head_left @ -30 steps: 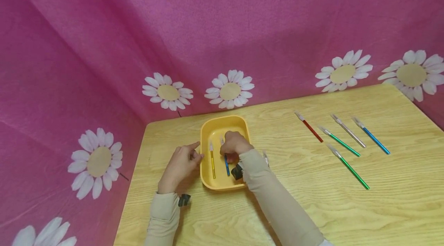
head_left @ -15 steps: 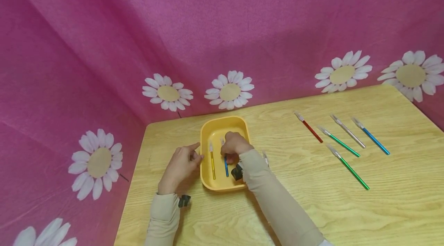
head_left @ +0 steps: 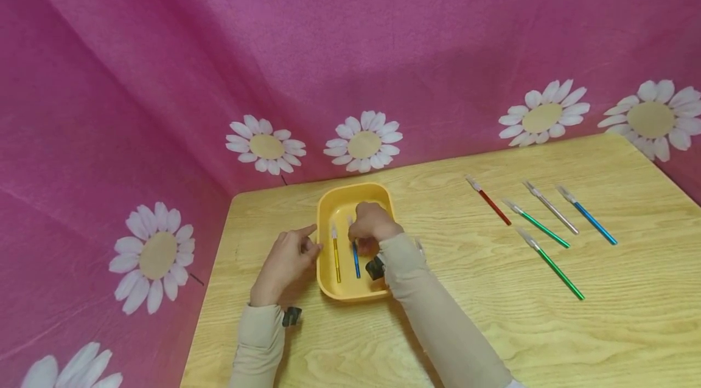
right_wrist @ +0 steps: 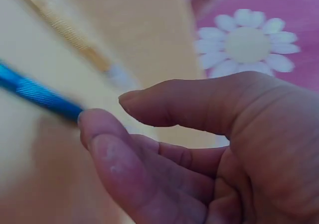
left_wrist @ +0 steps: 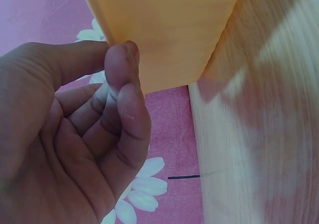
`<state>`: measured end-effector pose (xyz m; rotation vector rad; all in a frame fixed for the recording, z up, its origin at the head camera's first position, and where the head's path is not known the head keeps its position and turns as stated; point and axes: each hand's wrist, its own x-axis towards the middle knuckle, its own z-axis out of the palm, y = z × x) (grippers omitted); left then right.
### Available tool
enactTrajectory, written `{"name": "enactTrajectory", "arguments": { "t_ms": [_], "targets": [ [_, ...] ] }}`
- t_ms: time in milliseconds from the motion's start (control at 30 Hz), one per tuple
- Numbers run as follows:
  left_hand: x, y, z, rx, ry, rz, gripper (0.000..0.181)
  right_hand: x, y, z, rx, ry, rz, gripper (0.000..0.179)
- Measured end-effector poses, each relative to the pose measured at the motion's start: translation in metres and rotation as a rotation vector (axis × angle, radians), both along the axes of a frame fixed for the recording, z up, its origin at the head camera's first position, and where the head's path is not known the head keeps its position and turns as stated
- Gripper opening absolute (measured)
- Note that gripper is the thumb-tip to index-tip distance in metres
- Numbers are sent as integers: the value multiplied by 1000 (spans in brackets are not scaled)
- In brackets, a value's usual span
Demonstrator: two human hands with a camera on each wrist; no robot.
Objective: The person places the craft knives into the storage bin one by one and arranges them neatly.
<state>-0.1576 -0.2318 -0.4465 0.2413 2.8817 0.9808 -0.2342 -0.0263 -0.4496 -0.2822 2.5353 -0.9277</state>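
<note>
A yellow tray (head_left: 356, 298) stands on the table, holding a yellow craft knife (head_left: 336, 260) and a blue craft knife (head_left: 356, 263) side by side. My left hand (head_left: 285, 260) grips the tray's left rim with its fingertips and thumb. Inside the tray, my right hand (head_left: 373, 225) is over the blue knife's upper part and hides some of it. In the right wrist view, thumb and index finger are apart, and the end of the blue handle (right_wrist: 42, 93) meets the index fingertip. Beyond it, the yellow handle (right_wrist: 70, 35) is blurred.
On the right of the wooden table (head_left: 465, 291) lie a red knife (head_left: 494, 206), a silver one (head_left: 554, 209), a blue one (head_left: 591, 219) and two green ones (head_left: 542, 228). A clear tip (head_left: 419, 246) shows beside my right sleeve. Flowered pink cloth (head_left: 438, 41) hangs behind.
The blue knife's near end has shifted slightly left, so it lies nearer to parallel with the yellow one. My right hand has moved up a little; the left stays at the rim.
</note>
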Motion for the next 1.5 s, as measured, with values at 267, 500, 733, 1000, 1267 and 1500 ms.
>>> {"name": "enactTrajectory", "arguments": {
  "t_ms": [267,500,733,1000,1267,1500],
  "targets": [
    [-1,0,0,-13,-1,18,49,-4,15,44,-98,65,-14,31],
    [2,1,-4,-28,-3,21,49,-4,43,61,-176,135,-58,23],
    [1,1,-2,-26,11,13,48,-8,86,67,-197,185,-111,13],
    [1,0,1,-17,15,6,49,-7,127,64,-100,280,-132,20],
    [-1,2,1,-11,9,13,48,2,154,59,79,365,-154,27],
    [1,2,3,-26,30,9,49,2,175,46,100,352,-176,27]
  ]
}}
